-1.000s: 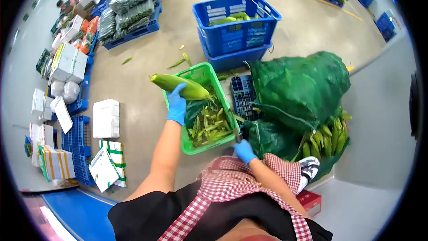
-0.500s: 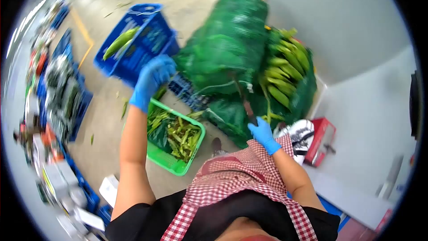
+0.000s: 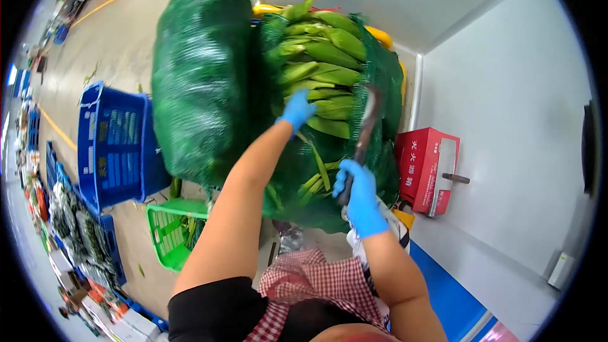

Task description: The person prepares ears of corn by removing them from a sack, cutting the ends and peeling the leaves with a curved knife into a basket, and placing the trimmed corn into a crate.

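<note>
Many green ears of corn (image 3: pixel 329 75) in their husks lie stacked in an opened green mesh sack (image 3: pixel 383 104). My left hand (image 3: pixel 297 111), in a blue glove, reaches onto the lower left of the stack, its fingers apart and touching or just over the husks. In my gloved right hand (image 3: pixel 360 197) is a knife (image 3: pixel 367 120) with a dark handle and a long, curved, brown-stained blade. That blade points up along the right side of the corn. Loose husk strips (image 3: pixel 316 180) lie on the mesh below the ears.
A full green mesh sack (image 3: pixel 199 82) stands left of the corn. Beyond it are a blue crate (image 3: pixel 117 145) and a green basket (image 3: pixel 168 234) with husk scraps. At right, a red box (image 3: pixel 425 168) sits by the grey wall (image 3: pixel 500 101).
My left hand has gone from beside the blue crate, where a corn ear showed, to the stacked corn. The view has turned right. My right hand still grips the knife.
</note>
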Demonstrator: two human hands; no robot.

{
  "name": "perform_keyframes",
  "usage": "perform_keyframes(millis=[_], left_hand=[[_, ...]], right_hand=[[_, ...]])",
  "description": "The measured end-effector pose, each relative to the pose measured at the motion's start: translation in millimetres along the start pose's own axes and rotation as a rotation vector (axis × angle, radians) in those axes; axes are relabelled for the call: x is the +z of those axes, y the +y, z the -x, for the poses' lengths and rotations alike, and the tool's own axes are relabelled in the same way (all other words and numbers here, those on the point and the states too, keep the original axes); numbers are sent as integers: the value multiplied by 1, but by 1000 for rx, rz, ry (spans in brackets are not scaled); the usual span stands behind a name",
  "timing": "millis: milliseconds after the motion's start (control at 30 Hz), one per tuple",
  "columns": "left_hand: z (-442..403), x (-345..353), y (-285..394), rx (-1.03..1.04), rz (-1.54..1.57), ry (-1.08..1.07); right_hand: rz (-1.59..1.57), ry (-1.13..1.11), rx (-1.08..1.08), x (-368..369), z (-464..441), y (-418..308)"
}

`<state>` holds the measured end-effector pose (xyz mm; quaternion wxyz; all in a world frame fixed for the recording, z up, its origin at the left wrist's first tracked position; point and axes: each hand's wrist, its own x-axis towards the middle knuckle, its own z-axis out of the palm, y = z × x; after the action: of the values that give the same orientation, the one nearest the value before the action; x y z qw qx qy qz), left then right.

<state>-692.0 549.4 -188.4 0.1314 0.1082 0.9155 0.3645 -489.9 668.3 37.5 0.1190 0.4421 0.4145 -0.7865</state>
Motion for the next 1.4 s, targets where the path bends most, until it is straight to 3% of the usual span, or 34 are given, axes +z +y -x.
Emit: perform_keyframes(millis=[100,133,167,267,333,367,433,467,567,633,700,733,833,867,933,1000,1067,1200,1233,1267,1300,1333,1367,1400], left_hand=[[-70,-7,-5,61,-398,134],[-93,-5,-25,26,-373,90],[-101,-20,-6,-251,-263,-97],[-103,10,-28,-153,-730,296],[-86,9,-19,-172,-821,230],[-70,7,-18,-133,-870,345],[-20,-17,-3,-93,-576,299],[11,-22,-2,-6,-372,442],[120,-59,33,199,120,527],[206,-90,62,95,463,540],[290,-133,83,-182,1034,450],[332,-161,88,-268,1144,428],[445,-219,51,-258,1376,605],[480,-247,51,-358,1491,722],[548,-275,8,-447,1625,937],[605,-300,-10,-422,1460,1160],[669,-308,-28,-505,1375,1349],[769,-311,-20,-488,1340,1622],[789,-311,-18,-498,1327,1666],[808,-308,-18,-492,1351,1697],[811,-304,-28,-493,1365,1729],[829,-302,-31,-481,1387,1755],[852,-299,-31,-486,1378,1754],[870,-303,-34,-372,1403,1795]], right_hand=[[-54,-26,167,-5,5,-8],[-84,-12,245,-6,7,-13],[-66,-14,280,-10,8,-20],[-138,1,340,-26,-1,-21],[-137,19,291,-28,-1,-26],[-129,15,271,-25,2,-28],[-107,25,247,-24,3,-25],[-91,14,239,-25,0,-22],[-134,1,149,-20,-2,-14],[-10,-22,-22,-12,0,-9],[70,-37,-277,3,13,6],[112,-68,-422,5,15,21],[402,-143,-780,23,50,86],[576,-158,-726,25,66,113],[961,-271,-840,30,98,180],[1179,-516,-892,45,139,236],[1218,-665,-874,68,194,273],[740,-878,-866,116,285,324],[924,-875,-881,124,300,340],[1038,-1020,-1068,120,274,379],[1559,-1113,-851,110,233,402],[1926,-1154,-221,84,173,439],[2015,-1275,-439,61,186,434],[2050,-1182,-411,54,202,418]])
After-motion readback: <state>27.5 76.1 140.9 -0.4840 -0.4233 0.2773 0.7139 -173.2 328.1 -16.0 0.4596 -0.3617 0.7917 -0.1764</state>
